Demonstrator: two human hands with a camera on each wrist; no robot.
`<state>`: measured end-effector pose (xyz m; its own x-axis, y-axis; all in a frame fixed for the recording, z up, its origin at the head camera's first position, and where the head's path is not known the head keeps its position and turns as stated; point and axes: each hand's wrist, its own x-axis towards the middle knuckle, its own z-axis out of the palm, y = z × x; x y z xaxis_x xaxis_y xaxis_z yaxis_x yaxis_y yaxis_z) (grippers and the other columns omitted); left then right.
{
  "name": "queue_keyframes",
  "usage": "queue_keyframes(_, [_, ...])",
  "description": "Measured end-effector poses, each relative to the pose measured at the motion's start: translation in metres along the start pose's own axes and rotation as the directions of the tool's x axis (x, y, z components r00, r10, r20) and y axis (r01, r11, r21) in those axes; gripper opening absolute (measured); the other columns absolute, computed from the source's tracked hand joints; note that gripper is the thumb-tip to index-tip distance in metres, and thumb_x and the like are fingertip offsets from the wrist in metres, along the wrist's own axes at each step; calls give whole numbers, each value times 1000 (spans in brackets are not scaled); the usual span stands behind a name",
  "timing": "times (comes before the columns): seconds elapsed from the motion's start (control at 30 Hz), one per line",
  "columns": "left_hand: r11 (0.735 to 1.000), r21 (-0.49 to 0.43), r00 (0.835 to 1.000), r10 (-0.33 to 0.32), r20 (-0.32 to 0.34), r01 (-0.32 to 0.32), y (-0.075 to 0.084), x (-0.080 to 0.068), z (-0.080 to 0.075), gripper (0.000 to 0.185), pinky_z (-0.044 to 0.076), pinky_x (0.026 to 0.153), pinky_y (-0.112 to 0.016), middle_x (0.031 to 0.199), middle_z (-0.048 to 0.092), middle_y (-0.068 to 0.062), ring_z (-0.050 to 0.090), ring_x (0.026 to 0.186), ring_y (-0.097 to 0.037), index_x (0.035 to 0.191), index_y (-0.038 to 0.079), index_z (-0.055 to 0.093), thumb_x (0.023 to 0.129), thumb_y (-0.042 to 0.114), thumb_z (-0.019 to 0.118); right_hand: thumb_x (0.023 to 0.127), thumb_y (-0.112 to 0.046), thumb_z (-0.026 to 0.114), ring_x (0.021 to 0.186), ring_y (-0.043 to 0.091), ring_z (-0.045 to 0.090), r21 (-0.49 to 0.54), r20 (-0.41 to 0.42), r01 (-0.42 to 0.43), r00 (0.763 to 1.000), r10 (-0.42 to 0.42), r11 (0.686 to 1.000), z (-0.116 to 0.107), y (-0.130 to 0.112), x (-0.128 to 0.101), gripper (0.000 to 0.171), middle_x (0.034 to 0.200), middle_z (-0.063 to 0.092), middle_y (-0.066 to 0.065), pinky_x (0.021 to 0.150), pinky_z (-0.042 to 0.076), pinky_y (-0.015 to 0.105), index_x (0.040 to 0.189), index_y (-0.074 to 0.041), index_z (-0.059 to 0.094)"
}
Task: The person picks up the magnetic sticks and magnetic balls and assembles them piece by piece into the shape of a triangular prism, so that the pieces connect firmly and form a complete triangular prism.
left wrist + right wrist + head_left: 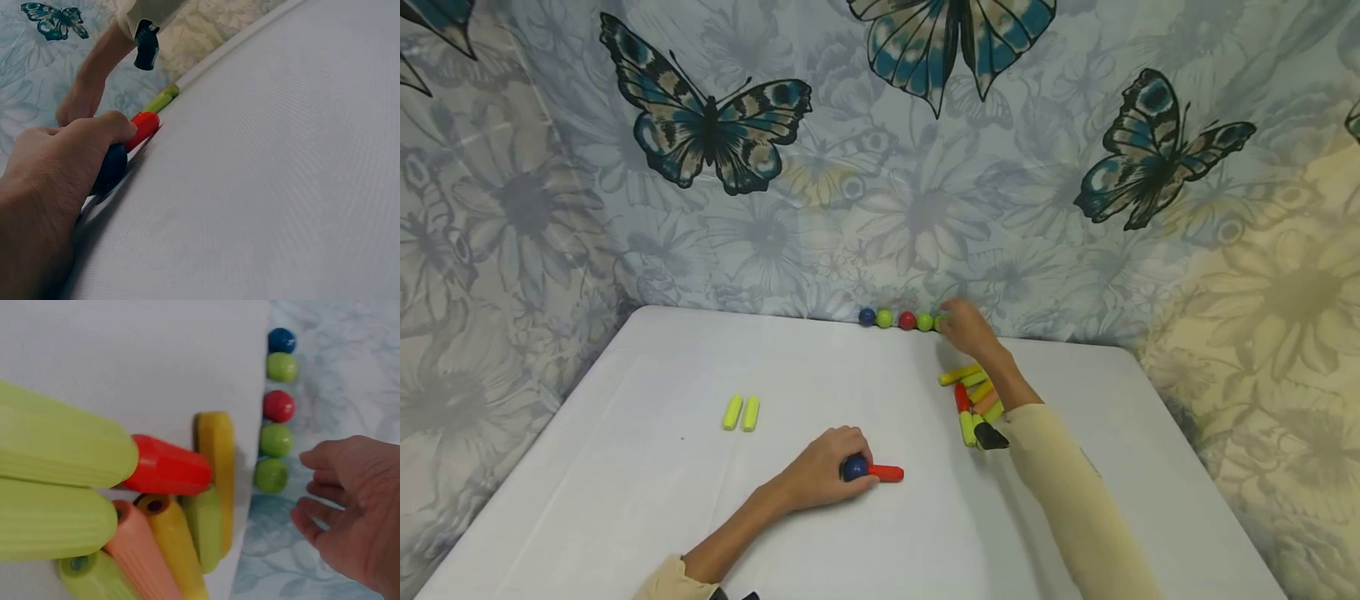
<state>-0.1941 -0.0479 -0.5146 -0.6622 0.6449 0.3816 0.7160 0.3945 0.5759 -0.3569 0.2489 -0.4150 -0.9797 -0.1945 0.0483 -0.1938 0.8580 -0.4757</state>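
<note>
My left hand [822,472] is curled round a dark blue ball [854,467] low over the front middle of the table. A red peg [889,473] sticks out to the right from the ball, with the thumb alongside; in the left wrist view the hand covers most of the ball. At the table's back edge, my right hand [359,506] has its fingers loosely bent and parted, nothing between them. Its fingertips are just beside the end green ball [272,475] of a row. Along that row lie another green ball [275,439], a red ball [279,406], a lime ball [282,367] and a blue ball [282,340].
Under the right forearm lies a pile of hollow-ended pegs, among them a yellow peg [217,481], a red peg [169,465] and an orange peg [144,553]. Two lime pegs [741,412] lie side by side on the left of the white table [647,400]. Butterfly-patterned cloth hangs behind.
</note>
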Motion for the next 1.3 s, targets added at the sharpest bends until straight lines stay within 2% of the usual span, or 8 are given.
queue_keyframes(0.17, [998,31,999,49,-15,-48,0,-1,2,16,49,83,-21,96,66,11,55,90,-2,98,23,69,92,35,79,99,-6,59,141,51,45,-155,67,-47,996,58,987,11,9,6,59,153,40,33,115,44,62,155,2,42])
queue_keyframes(0.33, [996,65,998,66,-9,-65,1,-1,3,21,51,88,-26,99,67,11,56,92,-2,104,23,71,93,41,77,96,-5,64,129,50,54,-232,31,-37,998,46,972,17,14,4,41,136,54,33,107,50,60,136,7,62])
queue_keyframes(0.53, [993,75,995,92,-25,-90,1,-1,3,15,50,83,-22,95,67,10,57,89,-3,100,21,74,90,30,81,93,1,67,120,43,61,-180,84,38,996,-23,983,14,12,-7,27,122,69,28,106,52,52,117,12,70])
queue_keyframes(0.7, [997,30,997,67,-38,-66,1,-3,1,13,51,83,-21,95,68,10,58,90,-3,100,20,75,90,26,81,96,-9,69,99,30,65,-87,65,133,990,-128,987,12,-10,-49,28,115,70,21,90,58,44,118,8,71])
queue_keyframes(0.87, [999,9,998,42,-50,-42,0,-2,0,12,53,84,-21,97,69,10,59,92,-3,101,20,75,91,26,80,97,-18,74,86,15,65,-9,194,263,947,-256,965,10,-35,-104,25,103,76,9,78,57,29,112,1,75])
queue_keyframes(1.03, [998,27,997,53,-60,-52,1,1,0,12,54,84,-23,96,70,9,59,91,-3,100,19,74,91,26,80,92,-21,81,88,8,62,45,413,301,863,-292,953,17,-46,-136,25,101,73,-2,80,55,18,113,-8,76])
queue_keyframes(1.13, [997,44,996,68,-61,-65,1,2,1,12,54,86,-25,96,70,8,59,90,-3,100,19,74,91,25,80,90,-23,83,90,7,59,91,486,299,819,-304,950,25,-48,-148,24,101,69,-5,83,54,19,111,-13,75])
queue_keyframes(1.3, [994,67,994,93,-48,-90,1,3,3,13,54,87,-26,97,70,9,60,92,-4,102,19,74,92,27,79,88,-31,85,89,5,55,128,484,279,820,-305,952,36,-50,-159,34,101,63,-9,82,52,19,115,-16,71])
